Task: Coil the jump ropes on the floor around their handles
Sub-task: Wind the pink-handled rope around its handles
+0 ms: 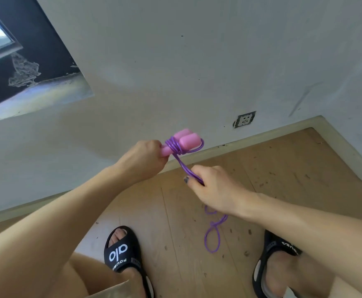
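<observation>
My left hand [142, 159] grips the two pink handles [186, 138] of a jump rope, held side by side above the floor. Several turns of purple rope [174, 147] are wound around the handles. From the coil the rope runs taut down to my right hand [213, 186], which is closed on it. Below that hand the loose rope end [213, 235] hangs in loops down to the wooden floor between my feet.
A white wall with a socket [244, 119] stands just ahead, with a pale skirting board [283, 130] along the wooden floor [283, 168]. My feet in black slippers [122, 252] stand at the bottom. A dark window frame [25, 61] is at upper left.
</observation>
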Demonstrator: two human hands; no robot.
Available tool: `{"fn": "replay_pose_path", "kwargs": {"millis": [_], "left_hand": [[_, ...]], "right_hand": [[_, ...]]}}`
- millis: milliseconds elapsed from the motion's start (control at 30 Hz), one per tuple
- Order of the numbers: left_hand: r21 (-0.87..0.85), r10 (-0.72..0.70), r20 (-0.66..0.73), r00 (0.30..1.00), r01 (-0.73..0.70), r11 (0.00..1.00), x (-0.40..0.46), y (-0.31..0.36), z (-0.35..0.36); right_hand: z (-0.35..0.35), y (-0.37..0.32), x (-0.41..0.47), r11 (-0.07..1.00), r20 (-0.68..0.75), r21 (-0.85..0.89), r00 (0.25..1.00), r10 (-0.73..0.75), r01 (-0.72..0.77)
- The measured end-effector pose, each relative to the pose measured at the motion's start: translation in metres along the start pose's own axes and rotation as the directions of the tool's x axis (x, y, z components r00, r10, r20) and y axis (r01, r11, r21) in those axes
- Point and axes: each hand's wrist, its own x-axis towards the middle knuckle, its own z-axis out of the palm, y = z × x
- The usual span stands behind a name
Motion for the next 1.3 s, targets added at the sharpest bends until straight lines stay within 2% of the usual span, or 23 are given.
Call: {"fn": "replay_pose_path", "kwargs": {"millis": [67, 167, 300, 433, 500, 600, 700, 800, 867, 933, 1000, 1067, 1100, 1167, 1233, 1300], "left_hand": [[0.14, 0.009, 0.031, 0.999, -0.013, 0.99, 0.0, -0.005, 0.011], [0.3, 0.072, 0.097, 0.993, -0.098, 0.949, -0.008, 0.004, 0.023], [0.42, 0.225, 0.134, 0.965, -0.261, 0.869, -0.026, 0.032, 0.027], [0.526, 0.349, 0.188, 0.918, -0.394, 0.754, -0.045, 0.056, 0.017], [0.51, 0.398, 0.196, 0.896, -0.439, 0.739, -0.052, 0.064, 0.012], [0.443, 0.473, 0.173, 0.864, -0.497, 0.746, -0.058, 0.07, 0.005], [0.299, 0.521, 0.153, 0.84, -0.542, 0.786, -0.066, 0.075, 0.003], [0.022, 0.498, 0.021, 0.867, -0.498, 0.867, -0.067, 0.074, -0.009], [-0.226, 0.336, -0.042, 0.941, -0.336, 0.914, -0.062, 0.07, -0.02], [-0.418, 0.1, -0.012, 0.995, -0.096, 0.904, -0.047, 0.062, -0.027], [-0.505, -0.074, 0.032, 0.997, 0.08, 0.859, -0.028, 0.046, -0.03], [-0.432, -0.185, 0.035, 0.982, 0.182, 0.884, -0.011, 0.025, -0.027], [-0.303, -0.191, 0.029, 0.981, 0.191, 0.934, -0.005, 0.016, -0.023], [-0.023, -0.132, 0.052, 0.99, 0.133, 0.991, -0.003, 0.009, -0.008], [0.154, -0.06, 0.114, 0.992, 0.042, 0.987, -0.009, 0.015, 0.009], [0.295, 0.018, 0.161, 0.987, -0.066, 0.953, -0.018, 0.028, 0.02]], "right_hand": [[-0.004, -0.005, -0.002, 0.988, -0.004, -0.12, 0.995, -0.097, 0.095], [-0.022, -0.016, 0.004, 0.936, -0.084, -0.296, 0.971, -0.224, 0.19], [-0.053, -0.008, 0.025, 0.908, -0.144, -0.39, 0.964, -0.222, 0.151], [-0.053, 0.003, 0.039, 0.902, -0.053, -0.393, 0.974, -0.22, 0.182], [-0.053, 0.01, 0.046, 0.893, -0.001, -0.408, 0.978, -0.209, 0.19], [-0.06, 0.019, 0.051, 0.915, 0.015, -0.369, 0.985, -0.171, 0.164], [-0.056, 0.026, 0.053, 0.929, 0.047, -0.355, 0.994, -0.096, 0.107], [-0.041, 0.055, 0.047, 0.99, 0.151, -0.122, 0.984, 0.093, -0.075], [-0.031, 0.063, 0.039, 0.98, 0.199, 0.026, 0.961, 0.19, -0.199], [-0.019, 0.056, 0.032, 0.957, 0.11, 0.188, 0.973, 0.202, -0.22], [-0.011, 0.038, 0.023, 0.965, 0.034, 0.171, 0.98, 0.195, -0.198], [-0.004, 0.022, 0.012, 0.986, 0.019, 0.108, 0.992, 0.122, -0.124], [-0.003, 0.013, 0.005, 0.996, 0.016, 0.068, 0.998, 0.064, -0.065], [-0.007, 0.0, -0.004, 0.998, 0.047, -0.057, 0.998, -0.029, 0.032], [-0.016, -0.012, -0.006, 0.958, 0.087, -0.248, 0.988, -0.124, 0.142], [-0.029, -0.016, -0.001, 0.894, 0.055, -0.398, 0.978, -0.202, 0.207]]}}
